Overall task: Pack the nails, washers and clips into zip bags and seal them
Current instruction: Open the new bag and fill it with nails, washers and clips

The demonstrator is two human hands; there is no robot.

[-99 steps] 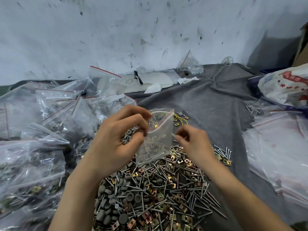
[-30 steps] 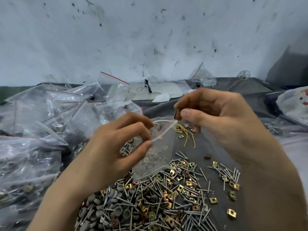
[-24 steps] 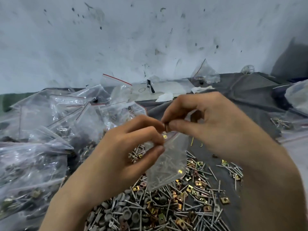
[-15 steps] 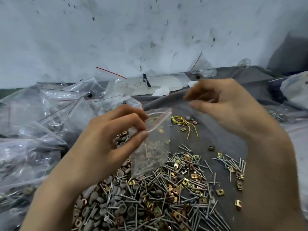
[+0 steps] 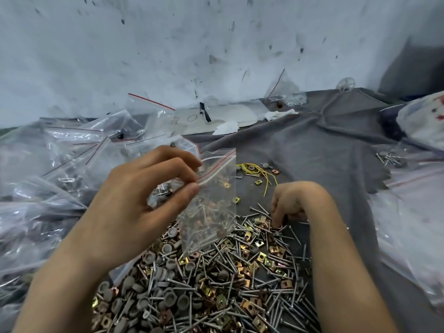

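Head view: my left hand (image 5: 134, 207) pinches the zip bag (image 5: 211, 207) at its mouth, and the bag hangs upright over the pile of nails, washers and clips (image 5: 216, 284). My right hand (image 5: 295, 200), lower and to the right, has its fingers curled into the pile; I cannot tell whether they hold anything. The mouth lies up and to the left of them. Filled bags (image 5: 48, 212) crowd the left edge of the cloth-covered bench (image 5: 324, 145).

Both hands forward — left hand (image 5: 141, 203) raised, thumb and fingers pinching; right hand (image 5: 294, 200) low, fingers curled down.
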